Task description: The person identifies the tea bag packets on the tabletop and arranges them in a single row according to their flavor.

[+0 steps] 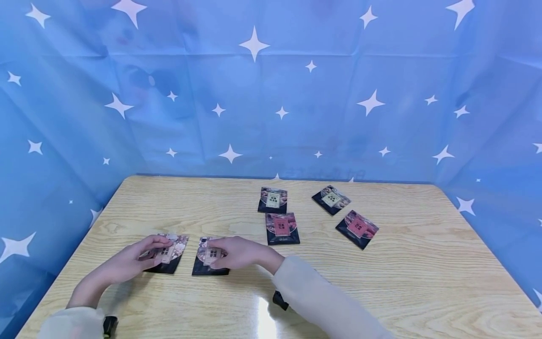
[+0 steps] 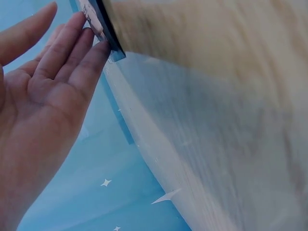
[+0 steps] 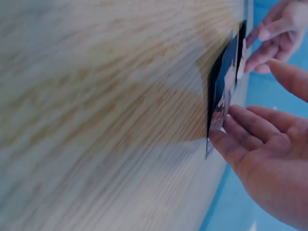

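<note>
Two flat, dark packets with pale labels and a floral print lie side by side on the table's left half. My left hand (image 1: 129, 259) rests its fingertips on the left packet (image 1: 180, 244), covering part of it. In the left wrist view that hand (image 2: 55, 91) has nearly straight fingers against the packet's face, thumb apart. The right packet (image 1: 200, 267) lies under the fingertips of my right hand (image 1: 240, 252). From the right wrist, this hand (image 3: 269, 149) shows extended fingers touching the packet (image 3: 219, 103), its thumb lifted away.
Two packets with pale green labels, one upright (image 1: 273, 200) and one tilted (image 1: 331, 199), lie toward the back. Nearer are two red-labelled ones, one upright (image 1: 282, 228) and one tilted (image 1: 357, 229). A blue star-patterned cloth (image 1: 271, 127) hangs behind the wooden table (image 1: 402, 282).
</note>
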{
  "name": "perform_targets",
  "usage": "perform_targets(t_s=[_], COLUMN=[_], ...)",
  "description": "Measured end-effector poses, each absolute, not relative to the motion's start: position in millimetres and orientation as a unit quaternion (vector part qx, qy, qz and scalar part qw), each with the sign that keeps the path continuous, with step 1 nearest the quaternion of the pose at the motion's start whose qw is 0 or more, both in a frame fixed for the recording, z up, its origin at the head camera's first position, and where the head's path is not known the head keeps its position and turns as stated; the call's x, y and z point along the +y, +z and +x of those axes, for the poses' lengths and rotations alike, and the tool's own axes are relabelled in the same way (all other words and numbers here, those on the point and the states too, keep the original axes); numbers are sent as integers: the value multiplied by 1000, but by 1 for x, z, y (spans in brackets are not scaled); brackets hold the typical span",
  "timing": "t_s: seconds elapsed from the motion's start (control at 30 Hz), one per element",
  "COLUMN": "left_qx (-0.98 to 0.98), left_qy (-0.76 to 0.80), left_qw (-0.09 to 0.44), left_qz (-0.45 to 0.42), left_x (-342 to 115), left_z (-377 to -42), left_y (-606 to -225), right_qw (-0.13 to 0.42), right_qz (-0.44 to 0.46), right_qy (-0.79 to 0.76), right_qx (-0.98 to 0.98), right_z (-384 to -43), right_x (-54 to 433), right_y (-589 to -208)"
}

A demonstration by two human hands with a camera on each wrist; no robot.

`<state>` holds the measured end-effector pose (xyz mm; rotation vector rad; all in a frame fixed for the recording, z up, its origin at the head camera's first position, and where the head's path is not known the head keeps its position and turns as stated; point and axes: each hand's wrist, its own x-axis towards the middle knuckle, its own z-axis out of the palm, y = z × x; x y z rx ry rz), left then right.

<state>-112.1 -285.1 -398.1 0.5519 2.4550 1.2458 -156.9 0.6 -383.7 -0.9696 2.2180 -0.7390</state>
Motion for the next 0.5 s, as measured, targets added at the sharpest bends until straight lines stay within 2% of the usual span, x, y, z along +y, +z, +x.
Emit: perform_targets(t_s=[0.5], left_qx=[861], left_qy=[442], left_qw=[168], left_qz=[187], left_x=[-284], left_z=[-112], left_y=[-398], right_qw=[309], right_qz=[-381], right_qy=[-266], right_qx=[830], right_z=[-154], right_x=[-13], right_y=[-380])
